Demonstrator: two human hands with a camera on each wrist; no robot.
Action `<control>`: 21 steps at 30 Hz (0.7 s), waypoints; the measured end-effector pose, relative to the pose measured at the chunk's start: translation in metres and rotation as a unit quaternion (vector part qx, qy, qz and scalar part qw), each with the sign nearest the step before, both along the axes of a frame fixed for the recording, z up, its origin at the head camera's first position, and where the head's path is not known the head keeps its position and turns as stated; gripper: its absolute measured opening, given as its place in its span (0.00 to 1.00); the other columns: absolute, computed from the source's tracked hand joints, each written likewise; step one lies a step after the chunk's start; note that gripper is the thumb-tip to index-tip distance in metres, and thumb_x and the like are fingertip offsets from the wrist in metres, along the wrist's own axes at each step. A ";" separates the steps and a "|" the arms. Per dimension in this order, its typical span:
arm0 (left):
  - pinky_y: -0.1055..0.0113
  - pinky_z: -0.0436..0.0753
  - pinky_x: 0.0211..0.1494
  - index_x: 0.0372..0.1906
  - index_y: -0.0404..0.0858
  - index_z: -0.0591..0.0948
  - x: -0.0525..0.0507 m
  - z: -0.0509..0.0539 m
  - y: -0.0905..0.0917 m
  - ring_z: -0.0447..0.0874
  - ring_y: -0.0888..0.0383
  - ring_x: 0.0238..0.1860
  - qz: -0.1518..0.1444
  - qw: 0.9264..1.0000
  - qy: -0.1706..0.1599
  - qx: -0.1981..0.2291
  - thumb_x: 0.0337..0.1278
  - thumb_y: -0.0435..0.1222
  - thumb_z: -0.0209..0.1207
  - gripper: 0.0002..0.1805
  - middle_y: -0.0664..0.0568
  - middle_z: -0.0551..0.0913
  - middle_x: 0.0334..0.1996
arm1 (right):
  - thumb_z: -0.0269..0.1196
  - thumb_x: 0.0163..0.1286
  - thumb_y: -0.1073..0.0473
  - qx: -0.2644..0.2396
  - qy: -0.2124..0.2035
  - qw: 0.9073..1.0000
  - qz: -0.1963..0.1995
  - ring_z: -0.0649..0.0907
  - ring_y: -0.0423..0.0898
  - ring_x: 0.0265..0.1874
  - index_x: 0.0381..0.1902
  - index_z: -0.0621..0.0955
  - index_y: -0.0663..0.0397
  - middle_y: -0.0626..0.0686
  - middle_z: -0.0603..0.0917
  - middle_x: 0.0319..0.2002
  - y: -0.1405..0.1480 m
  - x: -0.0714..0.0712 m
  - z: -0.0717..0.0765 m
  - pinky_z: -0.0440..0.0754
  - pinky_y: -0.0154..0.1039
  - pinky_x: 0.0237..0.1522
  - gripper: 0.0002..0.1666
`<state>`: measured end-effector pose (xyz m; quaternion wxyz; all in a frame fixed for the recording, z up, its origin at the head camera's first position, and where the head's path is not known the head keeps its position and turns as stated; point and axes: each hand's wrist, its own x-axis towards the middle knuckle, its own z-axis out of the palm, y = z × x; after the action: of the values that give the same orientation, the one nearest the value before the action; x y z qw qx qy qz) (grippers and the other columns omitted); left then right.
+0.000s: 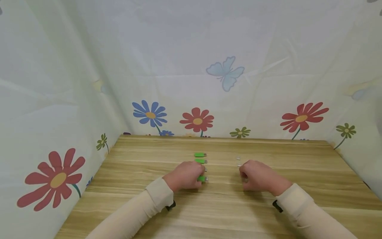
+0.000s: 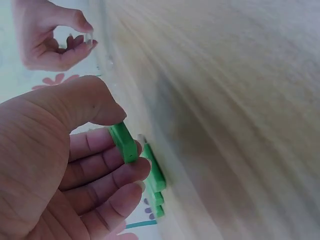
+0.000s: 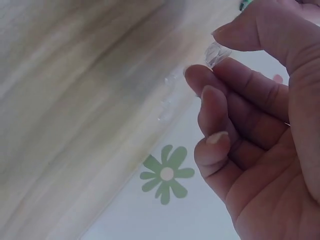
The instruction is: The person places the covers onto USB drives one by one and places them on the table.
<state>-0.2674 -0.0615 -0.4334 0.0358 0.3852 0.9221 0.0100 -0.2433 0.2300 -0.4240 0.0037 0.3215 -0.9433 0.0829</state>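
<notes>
My left hand (image 1: pixel 188 175) pinches a green USB stick (image 2: pixel 124 142) between thumb and fingers. Beside it, more green USB sticks (image 1: pixel 200 154) lie in a column on the table, metal plugs pointing right; the fingers partly cover the nearer ones. On the other side, my right hand (image 1: pixel 258 176) holds a small clear plastic cap (image 3: pixel 216 54) between thumb and forefinger, its other fingers curled. Beyond that hand, further clear caps (image 1: pixel 238 158) rest on the wood, seen faintly in the right wrist view too. The two hands are apart.
The wood-grain table (image 1: pixel 143 152) ends at the back against a pale curtain (image 1: pixel 179 66) printed with flowers and a butterfly. The same cloth hangs along the left and right sides. A dark strap piece (image 1: pixel 170 205) shows under the left cuff.
</notes>
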 end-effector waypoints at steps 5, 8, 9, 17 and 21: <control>0.73 0.74 0.31 0.32 0.45 0.83 0.004 0.008 -0.002 0.72 0.64 0.23 0.006 1.000 -0.013 0.021 0.56 0.39 0.71 0.06 0.62 0.78 0.24 | 0.70 0.49 0.64 -0.039 -0.022 0.999 0.009 0.68 0.33 0.20 0.21 0.80 0.47 0.40 0.74 0.19 0.005 0.003 0.010 0.69 0.31 0.25 0.09; 0.74 0.78 0.35 0.36 0.45 0.86 0.005 0.011 -0.004 0.74 0.65 0.26 0.008 0.999 -0.022 0.035 0.56 0.39 0.72 0.06 0.62 0.82 0.28 | 0.70 0.51 0.65 -0.055 -0.042 0.998 0.006 0.71 0.33 0.21 0.24 0.82 0.47 0.40 0.78 0.22 0.006 0.004 0.015 0.72 0.31 0.26 0.08; 0.74 0.78 0.35 0.36 0.45 0.87 0.005 0.012 -0.005 0.75 0.65 0.26 0.007 0.999 -0.026 0.040 0.56 0.39 0.72 0.05 0.62 0.83 0.29 | 0.71 0.51 0.66 -0.059 -0.045 0.997 0.006 0.72 0.33 0.22 0.24 0.82 0.47 0.40 0.78 0.22 0.007 0.005 0.016 0.72 0.31 0.27 0.08; 0.74 0.79 0.39 0.38 0.46 0.88 0.004 0.019 -0.013 0.76 0.66 0.29 -0.004 0.996 -0.048 0.078 0.57 0.39 0.71 0.05 0.63 0.85 0.32 | 0.73 0.51 0.64 -0.074 -0.060 0.995 -0.009 0.74 0.33 0.24 0.26 0.83 0.47 0.39 0.79 0.23 0.010 0.006 0.026 0.76 0.31 0.28 0.09; 0.75 0.80 0.40 0.39 0.44 0.89 0.006 0.028 -0.012 0.77 0.66 0.31 -0.012 0.996 -0.049 0.080 0.57 0.39 0.71 0.06 0.60 0.87 0.35 | 0.73 0.53 0.64 -0.080 -0.069 0.994 -0.011 0.75 0.34 0.25 0.28 0.84 0.46 0.38 0.79 0.24 0.011 0.006 0.030 0.77 0.31 0.29 0.08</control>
<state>-0.2612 -0.0737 -0.4057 0.0497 0.3967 0.9109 0.1022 -0.2370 0.2406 -0.3941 -0.0348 0.3037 -0.9349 0.1802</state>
